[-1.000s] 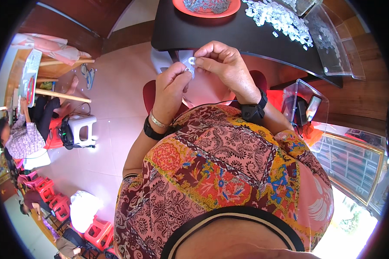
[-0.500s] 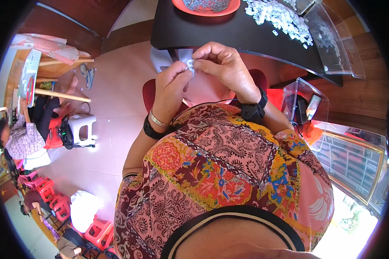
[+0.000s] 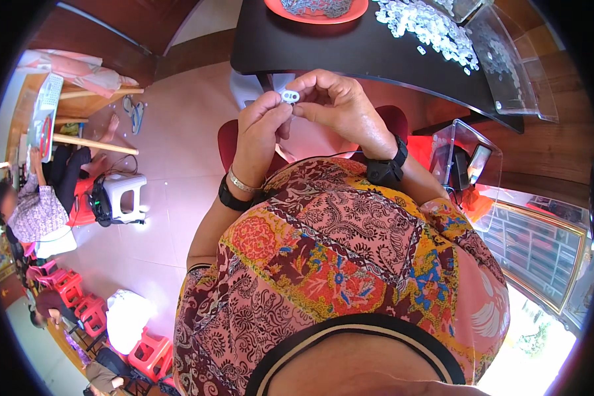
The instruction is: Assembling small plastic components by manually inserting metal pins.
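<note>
Just beyond my lap, in front of the table edge, a small white plastic piece (image 3: 290,96) with two round dark-looking holes shows between my hands. My left hand (image 3: 260,128) is closed, its thumb and forefinger pinching the left end. From the other side my right hand (image 3: 338,102) curls around the piece, forefinger at its upper edge and thumb just below it. Whether a tiny second part sits under the fingertips is hidden. On the black table (image 3: 310,53) lies a heap of similar clear-white pieces (image 3: 424,28), and a red plate (image 3: 317,18) holds small grey metal parts.
A clear plastic box (image 3: 508,63) stands tilted at the table's right end. Another clear bin (image 3: 465,165) with a phone is by my right elbow. At the left sit a person (image 3: 39,211), a white stool (image 3: 125,198) and several red stools (image 3: 89,313).
The white piece has turned so its two-holed face shows more clearly. My right forefinger and thumb have spread slightly and shifted around it; my left hand still pinches it.
</note>
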A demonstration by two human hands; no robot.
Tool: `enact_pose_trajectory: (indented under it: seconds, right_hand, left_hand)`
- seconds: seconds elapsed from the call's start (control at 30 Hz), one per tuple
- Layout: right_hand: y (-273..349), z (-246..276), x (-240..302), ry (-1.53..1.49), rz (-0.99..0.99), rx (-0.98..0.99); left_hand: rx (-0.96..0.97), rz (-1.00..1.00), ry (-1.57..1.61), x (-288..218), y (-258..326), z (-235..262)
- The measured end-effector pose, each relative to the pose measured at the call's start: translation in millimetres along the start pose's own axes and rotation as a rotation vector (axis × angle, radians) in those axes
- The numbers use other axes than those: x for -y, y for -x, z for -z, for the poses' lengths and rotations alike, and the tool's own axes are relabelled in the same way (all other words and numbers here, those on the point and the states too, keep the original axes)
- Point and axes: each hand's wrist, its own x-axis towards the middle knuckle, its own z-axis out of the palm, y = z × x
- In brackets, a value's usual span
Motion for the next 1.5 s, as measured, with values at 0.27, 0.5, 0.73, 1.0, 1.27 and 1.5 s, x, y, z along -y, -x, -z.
enact_pose_trajectory:
  seconds: [0.27,0.5,0.73,1.0,1.27,1.5]
  right_hand:
    - [0.6,3.1,3.0,0.129,0.007,0.012]
    - [0.4,3.7,5.2,0.165,0.028,0.016]
    - [0.0,2.5,1.8,0.208,0.089,-0.015]
    - [-2.5,2.0,3.5,0.314,0.157,-0.018]
    - [-2.7,-1.5,6.8,0.561,0.294,-0.042]
    - [-1.6,-4.1,1.9,0.709,0.371,-0.083]
  left_hand:
    - [0.014,0.042,0.029,-3.0,0.7,-1.9]
    - [0.013,0.026,0.018,-0.9,0.2,-1.4]
    - [0.03,0.026,0.026,1.2,-2.4,0.7]
    - [0.012,0.055,0.034,2.9,-3.7,1.7]
    - [-0.036,0.042,0.09,2.5,-6.3,-3.2]
    - [-0.077,0.059,0.085,2.7,-5.0,-3.6]
